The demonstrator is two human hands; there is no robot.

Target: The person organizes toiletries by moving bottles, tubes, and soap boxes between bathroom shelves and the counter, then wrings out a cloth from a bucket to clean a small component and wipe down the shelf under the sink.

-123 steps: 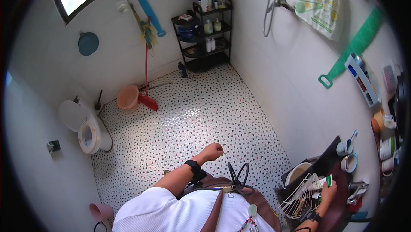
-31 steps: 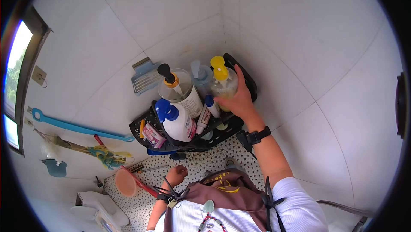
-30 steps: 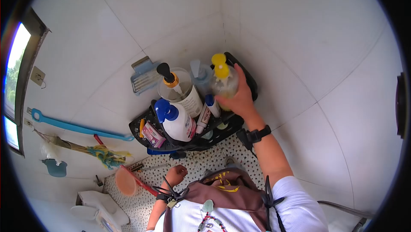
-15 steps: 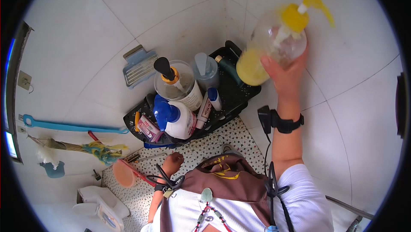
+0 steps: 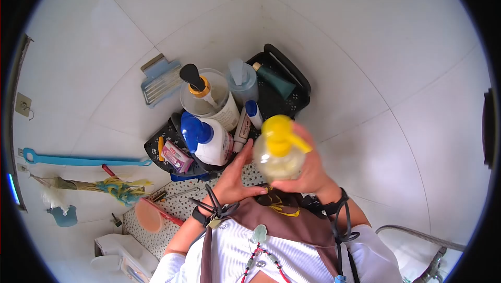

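Observation:
A clear bottle with a yellow pump top (image 5: 280, 160) is upright in front of my chest, gripped by my right hand (image 5: 313, 171) from its right side. My left hand (image 5: 235, 178) is just left of the bottle, thumb and fingers spread, holding nothing. Beyond the hands, the black shelf (image 5: 271, 106) bears a white bottle with a blue pump (image 5: 211, 145), a large clear bottle with a black pump (image 5: 225, 108), a bluish pump bottle (image 5: 243, 85), a dark green tube (image 5: 275, 80), a small blue-capped bottle (image 5: 253, 114) and a pale tube (image 5: 242, 130).
A blue wall rack (image 5: 160, 82) hangs left of the shelf. Farther left are a blue strap (image 5: 86, 160), a mop head (image 5: 122, 190), an orange basin (image 5: 148, 216) and a toilet (image 5: 122, 251). A shower hose (image 5: 417, 234) lies at lower right.
My right hand has taken the yellow-topped bottle off the shelf and brought it down and toward my chest. My left hand has risen beside it and its fingers have opened.

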